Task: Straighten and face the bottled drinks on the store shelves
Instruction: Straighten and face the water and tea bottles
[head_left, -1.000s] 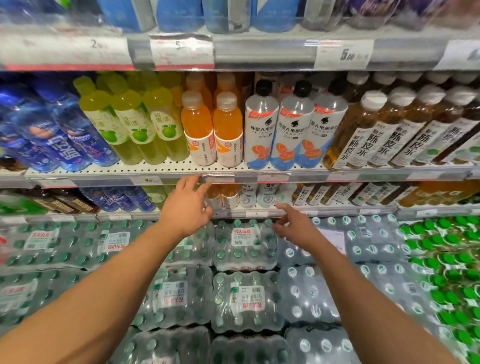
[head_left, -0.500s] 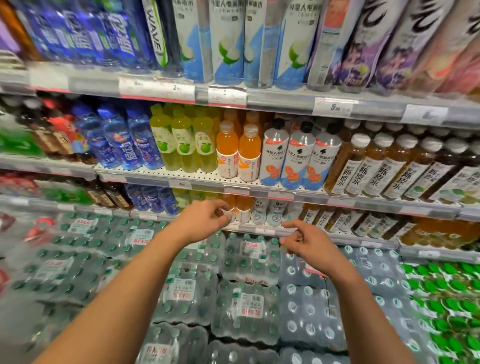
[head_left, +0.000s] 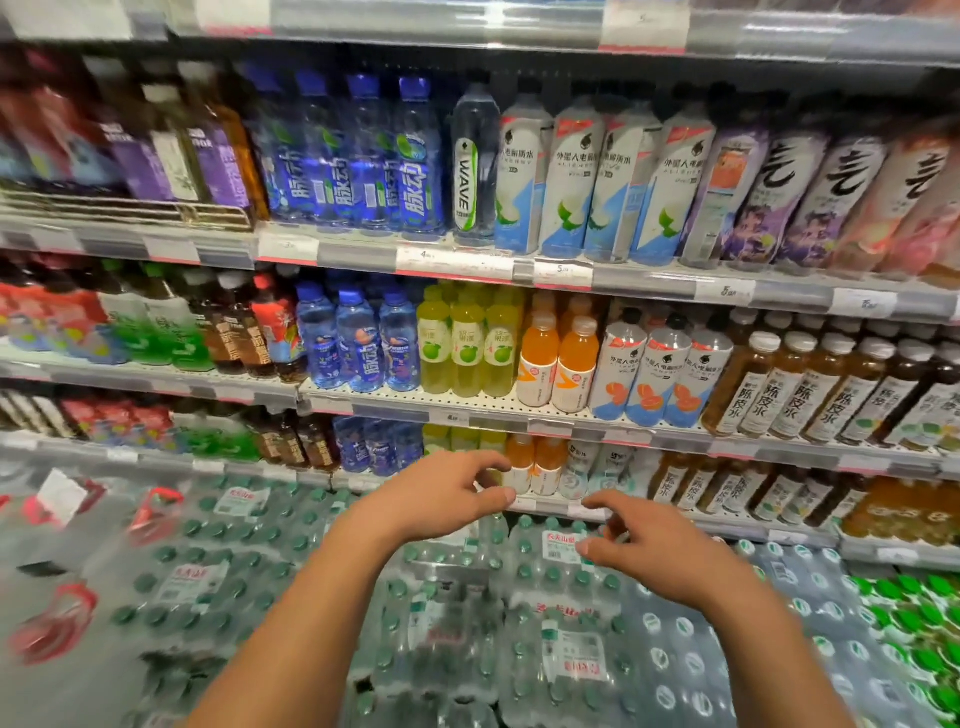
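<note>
Hands empty: left hand (head_left: 441, 496) and right hand (head_left: 652, 551) loosely curled, hovering before lowest shelf's orange bottles (head_left: 535, 465), partly hidden behind them. Water packs (head_left: 566, 639) below; left side blurred, labels unreadable.

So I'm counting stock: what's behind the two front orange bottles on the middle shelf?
Behind the two front orange bottles, more orange bottles show, at least one further row. How far back the rows go is hidden.
</note>
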